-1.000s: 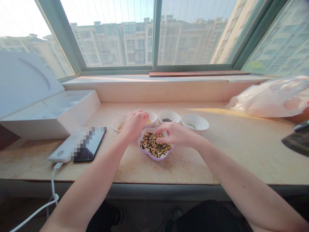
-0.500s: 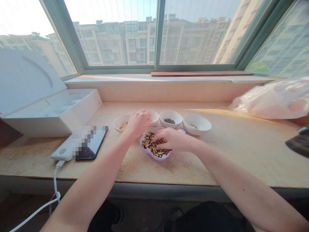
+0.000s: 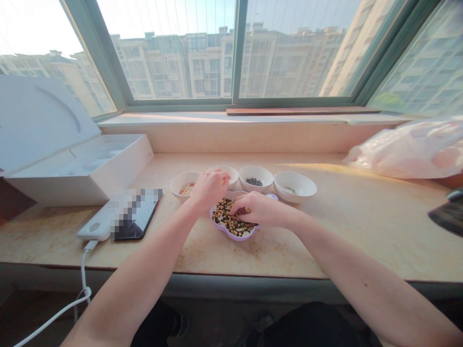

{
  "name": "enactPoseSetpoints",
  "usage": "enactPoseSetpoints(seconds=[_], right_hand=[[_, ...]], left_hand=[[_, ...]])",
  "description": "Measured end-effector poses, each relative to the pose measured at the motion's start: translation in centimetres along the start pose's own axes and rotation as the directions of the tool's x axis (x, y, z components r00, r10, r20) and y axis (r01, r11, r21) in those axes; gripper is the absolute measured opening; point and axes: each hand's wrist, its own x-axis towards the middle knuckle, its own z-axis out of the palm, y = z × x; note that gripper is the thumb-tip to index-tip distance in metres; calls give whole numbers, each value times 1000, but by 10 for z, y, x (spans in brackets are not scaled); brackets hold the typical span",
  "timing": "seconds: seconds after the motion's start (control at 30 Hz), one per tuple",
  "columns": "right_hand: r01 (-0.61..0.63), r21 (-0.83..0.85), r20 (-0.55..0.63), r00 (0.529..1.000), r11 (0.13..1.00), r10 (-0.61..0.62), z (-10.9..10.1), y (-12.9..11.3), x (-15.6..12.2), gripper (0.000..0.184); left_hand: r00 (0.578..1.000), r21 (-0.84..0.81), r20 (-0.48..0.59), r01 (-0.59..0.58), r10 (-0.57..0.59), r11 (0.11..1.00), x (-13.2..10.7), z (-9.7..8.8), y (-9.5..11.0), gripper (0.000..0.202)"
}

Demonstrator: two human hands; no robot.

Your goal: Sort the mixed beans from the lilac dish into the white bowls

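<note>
A lavender scalloped dish [image 3: 237, 237] holds mixed black and tan beans [image 3: 227, 217] with a few pale flat pieces. My right hand [image 3: 257, 208] reaches into it from the right, its curled fingertips down among the beans. What lies between them is hidden. My left hand [image 3: 210, 187] is over the near side of a white bowl [image 3: 231, 174], fingers drawn together; anything in the pinch is too small to name. Left of it, another white bowl [image 3: 177, 182] contains pale and reddish pieces. Black beans [image 3: 253, 181] lie in a third white bowl [image 3: 265, 173].
At the row's right end stands a white bowl [image 3: 306, 185] with a few greenish bits. A phone [image 3: 139, 221] and a white power bank [image 3: 94, 226] with a cable lie left, before an open white box [image 3: 119, 159]. A plastic bag [image 3: 412, 149] rests far right.
My left hand has turned slightly and its fingertips have shifted a little to the right above the bowl. My right hand's fingers have drawn slightly closer together in the beans.
</note>
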Motion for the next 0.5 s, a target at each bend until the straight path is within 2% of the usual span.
enactPoseSetpoints(seconds=[0.1, 0.3, 0.5], right_hand=[[21, 54, 120, 992, 998, -28, -2, -4, 1, 29], [-5, 70, 109, 994, 998, -3, -2, -4, 0, 33], [55, -11, 99, 994, 998, -54, -4, -2, 0, 34]], left_hand=[[1000, -8, 0, -9, 9, 1000, 0, 2, -1, 30], [1000, -30, 12, -15, 15, 999, -1, 3, -1, 29], [1000, -56, 20, -11, 12, 998, -3, -4, 0, 30]])
